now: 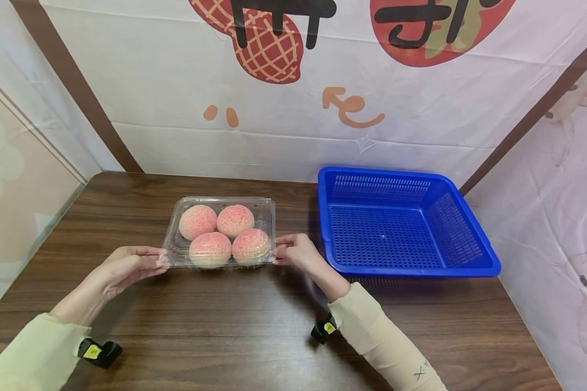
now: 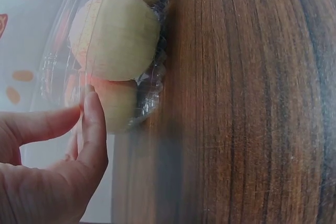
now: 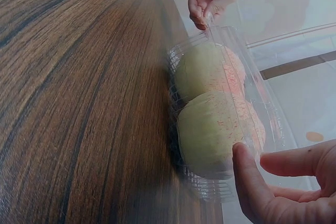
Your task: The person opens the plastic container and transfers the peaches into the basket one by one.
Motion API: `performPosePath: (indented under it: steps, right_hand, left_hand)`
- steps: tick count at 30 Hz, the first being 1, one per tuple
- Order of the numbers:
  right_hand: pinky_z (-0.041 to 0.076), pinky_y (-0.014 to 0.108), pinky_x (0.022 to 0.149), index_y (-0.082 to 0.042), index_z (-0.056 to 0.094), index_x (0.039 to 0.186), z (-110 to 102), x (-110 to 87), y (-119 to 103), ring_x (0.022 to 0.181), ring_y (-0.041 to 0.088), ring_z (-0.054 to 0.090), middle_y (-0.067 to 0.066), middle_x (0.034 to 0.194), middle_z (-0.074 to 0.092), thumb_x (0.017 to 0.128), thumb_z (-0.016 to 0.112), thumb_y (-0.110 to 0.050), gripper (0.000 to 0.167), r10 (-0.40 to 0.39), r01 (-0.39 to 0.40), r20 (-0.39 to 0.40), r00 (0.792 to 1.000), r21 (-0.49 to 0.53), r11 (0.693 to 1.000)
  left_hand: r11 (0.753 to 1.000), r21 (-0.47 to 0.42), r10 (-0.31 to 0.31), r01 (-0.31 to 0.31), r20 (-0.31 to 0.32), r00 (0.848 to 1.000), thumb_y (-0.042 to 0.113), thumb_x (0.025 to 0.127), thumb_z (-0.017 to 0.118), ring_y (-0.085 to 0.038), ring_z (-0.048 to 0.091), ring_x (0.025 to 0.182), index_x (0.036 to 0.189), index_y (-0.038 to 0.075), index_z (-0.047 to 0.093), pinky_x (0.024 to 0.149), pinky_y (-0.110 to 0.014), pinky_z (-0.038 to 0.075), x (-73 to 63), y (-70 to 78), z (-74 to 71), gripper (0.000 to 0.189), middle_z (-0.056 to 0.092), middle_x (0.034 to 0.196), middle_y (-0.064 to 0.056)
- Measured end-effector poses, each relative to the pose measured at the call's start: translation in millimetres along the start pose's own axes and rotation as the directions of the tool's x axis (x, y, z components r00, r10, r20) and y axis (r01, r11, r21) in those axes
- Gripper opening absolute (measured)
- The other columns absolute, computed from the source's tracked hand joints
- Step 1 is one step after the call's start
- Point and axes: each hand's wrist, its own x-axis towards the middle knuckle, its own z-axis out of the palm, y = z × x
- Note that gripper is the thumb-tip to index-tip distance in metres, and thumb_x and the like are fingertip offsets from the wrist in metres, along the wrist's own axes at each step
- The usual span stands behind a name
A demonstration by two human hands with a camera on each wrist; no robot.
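A clear plastic clamshell box [image 1: 178, 254] holds several pink-and-cream peaches [image 1: 210, 250], and its lid lies over them. My left hand [image 1: 127, 269] pinches the box's near left corner between thumb and fingers. At the near right corner, my right hand [image 1: 298, 252] pinches the edge the same way. In the left wrist view, the left hand [image 2: 63, 177] has thumb and fingertips on the thin clear rim beside a peach [image 2: 118, 35]. The right wrist view shows the right hand [image 3: 283, 192] at the other end. Whether the box touches the table is hard to tell.
A blue plastic basket [image 1: 411, 271] with slotted walls stands right of the box on the brown wood table [image 1: 225, 336]. Behind the table hangs a printed white cloth [image 1: 166, 98]. Both wrists carry small black cameras [image 1: 100, 352].
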Motion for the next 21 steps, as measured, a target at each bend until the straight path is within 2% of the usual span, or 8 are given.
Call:
performPosePath:
  steps: [4, 8, 21]
  right_hand:
    - [0.056, 0.031, 0.073, 0.019, 0.048, 0.118, 0.0, -0.3, -0.3, 0.067, 0.013, 0.058, 0.025, 0.092, 0.062, 0.083, 0.053, 0.011, 0.036, 0.0, 0.0, 0.004, 1.0, -0.002, 1.0]
    - [0.056, 0.029, 0.072, 0.018, 0.048, 0.118, 0.2, 0.1, 0.2, 0.067, 0.012, 0.058, 0.026, 0.092, 0.062, 0.083, 0.054, 0.011, 0.035, 0.002, -0.002, -0.001, 1.0, -0.002, 1.0]
    - [0.056, 0.032, 0.075, 0.019, 0.047, 0.118, -1.3, 2.4, 1.2, 0.068, 0.013, 0.058, 0.033, 0.099, 0.059, 0.083, 0.053, 0.011, 0.036, 0.006, -0.006, 0.01, 1.0, 0.004, 1.0]
  left_hand:
    - [0.997, -0.072, 0.012, -0.01, 0.029, 1.0, -0.014, 0.083, 0.049, -0.016, 0.064, 0.08, 0.089, 0.004, 0.061, 0.075, -0.026, 0.055, -1.3, -1.6, -1.9, 0.022, 0.064, 0.088, -0.007]
    - [0.992, -0.124, 0.036, -0.027, 0.067, 0.997, -0.014, 0.085, 0.048, -0.016, 0.064, 0.081, 0.088, 0.006, 0.063, 0.076, -0.026, 0.055, -1.4, -4.8, -5.1, 0.025, 0.065, 0.088, -0.008]
    - [0.982, -0.186, 0.065, -0.043, 0.11, 0.992, -0.012, 0.085, 0.051, -0.017, 0.065, 0.084, 0.089, 0.005, 0.067, 0.078, -0.026, 0.054, -0.8, -8.4, -7.4, 0.023, 0.067, 0.09, -0.008]
